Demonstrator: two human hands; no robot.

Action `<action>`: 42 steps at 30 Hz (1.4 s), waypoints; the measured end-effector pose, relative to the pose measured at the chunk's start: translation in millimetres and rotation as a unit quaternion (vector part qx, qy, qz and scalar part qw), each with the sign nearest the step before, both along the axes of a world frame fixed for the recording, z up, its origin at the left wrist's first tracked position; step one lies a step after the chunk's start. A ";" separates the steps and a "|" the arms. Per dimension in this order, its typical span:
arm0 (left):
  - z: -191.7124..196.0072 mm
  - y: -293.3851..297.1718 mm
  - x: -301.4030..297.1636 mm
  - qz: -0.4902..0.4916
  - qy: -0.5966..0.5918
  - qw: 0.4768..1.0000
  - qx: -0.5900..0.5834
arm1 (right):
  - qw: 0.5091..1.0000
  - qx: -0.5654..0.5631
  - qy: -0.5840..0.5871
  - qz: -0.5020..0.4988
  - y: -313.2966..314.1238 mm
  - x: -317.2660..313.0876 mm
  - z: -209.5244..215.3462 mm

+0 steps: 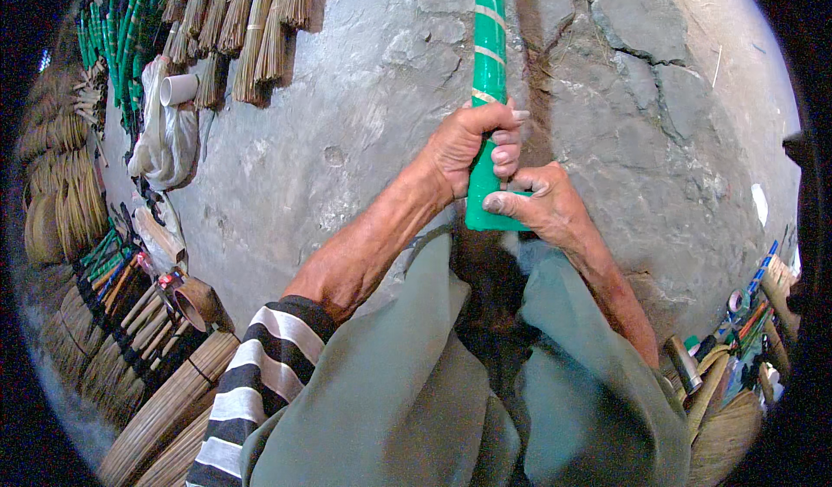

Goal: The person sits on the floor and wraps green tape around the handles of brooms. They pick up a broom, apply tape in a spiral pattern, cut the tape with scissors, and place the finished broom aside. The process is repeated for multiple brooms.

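My left hand [485, 145] is wrapped round a thick handle [490, 45] covered in shiny green tape, with pale bands spiralling up it. The handle stands nearly straight up the middle of the view, its lower end between my knees. Beside that end, my right hand [555, 201] is closed, thumb pressed on a short length of green tape [511, 223] that runs sideways from the handle's bottom. What lies under the right fingers is partly hidden. The handle's far end passes out of view at the top.
Bundles of dry stalks [256, 36] and green-banded sticks [134, 36] lie at the upper left. Below them are a white cup [178, 90], a plastic bag [165, 145] and broom heads [65, 201]. Tools and brush fibres [728, 426] sit at lower right. The grey floor [624, 97] is cracked.
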State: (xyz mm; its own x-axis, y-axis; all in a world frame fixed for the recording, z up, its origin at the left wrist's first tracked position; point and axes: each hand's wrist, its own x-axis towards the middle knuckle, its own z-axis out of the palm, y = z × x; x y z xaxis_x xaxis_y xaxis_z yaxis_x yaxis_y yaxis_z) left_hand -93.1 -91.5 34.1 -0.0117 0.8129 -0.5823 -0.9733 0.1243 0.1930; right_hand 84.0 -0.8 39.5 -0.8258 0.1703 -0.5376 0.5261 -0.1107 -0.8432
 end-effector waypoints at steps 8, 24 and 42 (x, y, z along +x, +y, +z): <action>0.9 -13.2 -7.0 -0.057 0.176 0.982 -0.040 | 0.993 0.097 0.040 0.045 -6.2 -22.5 -2.5; 6.0 22.9 57.8 -0.090 0.193 0.977 -0.024 | 0.823 0.438 -0.301 -0.199 6.0 314.6 -64.1; 28.2 74.0 68.4 -0.017 0.154 0.988 -0.012 | 0.839 0.358 -0.338 -0.232 1.1 356.0 -70.7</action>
State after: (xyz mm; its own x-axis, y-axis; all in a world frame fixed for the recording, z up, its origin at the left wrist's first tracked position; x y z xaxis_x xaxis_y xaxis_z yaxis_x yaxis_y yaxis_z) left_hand -24.7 -17.5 62.3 -0.1637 0.8019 -0.5746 -0.8643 0.1643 0.4754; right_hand 440.0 0.3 -31.2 -0.1287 0.8682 -0.4792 0.9511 -0.0286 -0.3074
